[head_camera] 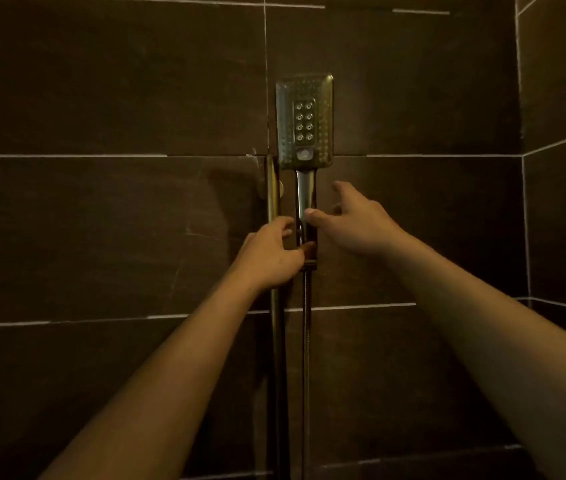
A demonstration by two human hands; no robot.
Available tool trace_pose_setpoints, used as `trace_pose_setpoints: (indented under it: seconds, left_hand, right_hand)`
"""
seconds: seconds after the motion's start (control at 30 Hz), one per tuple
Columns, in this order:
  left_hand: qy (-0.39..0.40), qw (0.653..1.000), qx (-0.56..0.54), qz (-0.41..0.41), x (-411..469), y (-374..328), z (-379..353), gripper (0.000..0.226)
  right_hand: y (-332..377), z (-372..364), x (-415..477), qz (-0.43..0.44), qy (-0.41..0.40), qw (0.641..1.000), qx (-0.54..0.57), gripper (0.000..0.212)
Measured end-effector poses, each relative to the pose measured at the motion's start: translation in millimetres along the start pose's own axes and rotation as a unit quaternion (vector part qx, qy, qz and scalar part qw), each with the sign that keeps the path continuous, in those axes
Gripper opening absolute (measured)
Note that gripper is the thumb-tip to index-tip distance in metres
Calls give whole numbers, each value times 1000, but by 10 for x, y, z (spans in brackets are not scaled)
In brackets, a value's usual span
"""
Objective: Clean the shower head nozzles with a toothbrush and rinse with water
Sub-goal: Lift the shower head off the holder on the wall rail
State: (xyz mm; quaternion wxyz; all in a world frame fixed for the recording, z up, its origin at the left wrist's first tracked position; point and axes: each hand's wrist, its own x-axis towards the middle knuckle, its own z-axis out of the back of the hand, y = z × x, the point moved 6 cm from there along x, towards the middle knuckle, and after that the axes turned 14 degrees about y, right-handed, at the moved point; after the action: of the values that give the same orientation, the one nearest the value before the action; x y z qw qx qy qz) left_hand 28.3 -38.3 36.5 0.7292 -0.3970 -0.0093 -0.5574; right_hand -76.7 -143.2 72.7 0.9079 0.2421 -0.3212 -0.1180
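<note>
A rectangular chrome shower head [304,121] hangs upright on the wall, its nozzle face towards me, with rows of small nozzles around a middle panel of larger ones. Its handle [306,192] sits in a bracket on a vertical slide rail [272,195]. My left hand [271,256] curls around the bracket and the handle's lower end, thumb in front. My right hand [351,220] reaches in from the right with fingers spread, its thumb touching the handle. No toothbrush is in view.
A metal hose [306,341] drops from the handle's base beside the rail. Dark brown wall tiles [101,237] with pale grout lines fill the view, and a side wall [562,168] meets them in a corner at the right.
</note>
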Motion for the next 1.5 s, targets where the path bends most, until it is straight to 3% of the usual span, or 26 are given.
trace_pose_setpoints:
  seconds: [0.23, 0.43, 0.5, 0.7, 0.97, 1.17, 1.5]
  left_hand:
    - [40, 999, -13, 11, 364, 171, -125, 46]
    - [0, 1000, 17, 24, 448, 273, -160, 42]
    - [-3, 1000, 4, 14, 435, 269, -158, 38]
    - [-9, 999, -38, -2, 393, 234, -161, 33]
    - [14, 999, -42, 10, 401, 215, -140, 54]
    - [-50, 996, -50, -46, 571, -106, 58, 41]
    - [13, 984, -105, -144, 657, -703, -373, 23]
  right_hand:
    - [-159, -117, 483, 8, -38, 999, 33, 70]
    - [-219, -236, 660, 63, -23, 995, 71, 27]
    - [-215, -245, 662, 74, -33, 995, 61, 22]
    - [-176, -244, 622, 72, -42, 995, 61, 28]
    - [-139, -194, 606, 55, -19, 994, 87, 31]
    - [71, 181, 646, 74, -106, 984, 122, 28]
    - [-104, 804, 230, 15, -148, 988, 51, 27]
